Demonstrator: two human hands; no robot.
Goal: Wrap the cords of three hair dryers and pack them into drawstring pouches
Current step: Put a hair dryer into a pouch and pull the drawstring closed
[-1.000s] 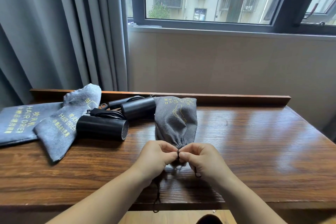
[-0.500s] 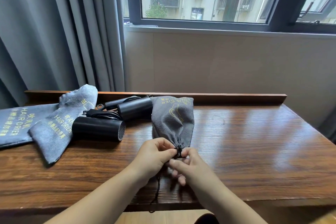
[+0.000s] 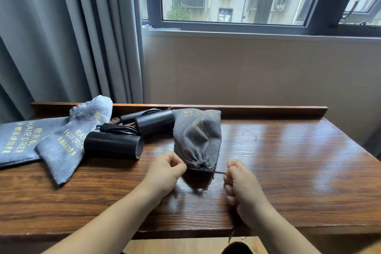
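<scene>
Between both hands' fingers, filled pouch, drawstring taut

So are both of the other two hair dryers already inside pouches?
No, two black hair dryers lie bare on the table beside two flat pouches.

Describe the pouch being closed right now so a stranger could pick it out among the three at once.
Start at the wooden table under the window. Near its middle, right of the two black hair dryers, lies the bulging grey pouch. Unlike the two flat pouches at the left, it is stuffed full, its mouth gathered shut, with a drawstring pinched by the left hand and right hand.
</scene>
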